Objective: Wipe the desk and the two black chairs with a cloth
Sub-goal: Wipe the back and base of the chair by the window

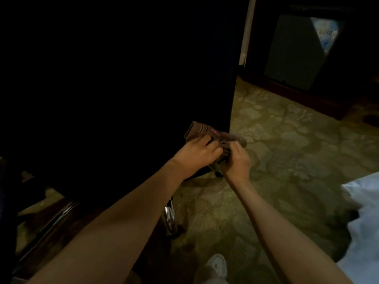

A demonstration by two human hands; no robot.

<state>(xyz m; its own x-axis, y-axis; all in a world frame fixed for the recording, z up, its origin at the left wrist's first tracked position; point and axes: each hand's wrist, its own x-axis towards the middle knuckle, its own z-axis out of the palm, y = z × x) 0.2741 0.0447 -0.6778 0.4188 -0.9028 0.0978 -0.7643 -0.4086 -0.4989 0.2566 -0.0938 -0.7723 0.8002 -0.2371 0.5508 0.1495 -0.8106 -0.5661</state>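
Left grip (196, 150) and right grip (238, 160) hold the cloth (217, 136) at a black chair's (123, 89) right edge.
Both curl round the bunched cloth. Chrome leg (170, 218) near; patterned carpet (287, 140) right; white bedding (365, 222) near right; shoe (217, 265) nearest.

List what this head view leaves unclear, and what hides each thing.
Chair: head view, darkness swallows its shape and surface.
Cloth: head view, bunched and partly covered by the left hand and right hand.
White fabric: head view, cut off by the right edge.
Shoe: head view, cut off by the bottom edge.
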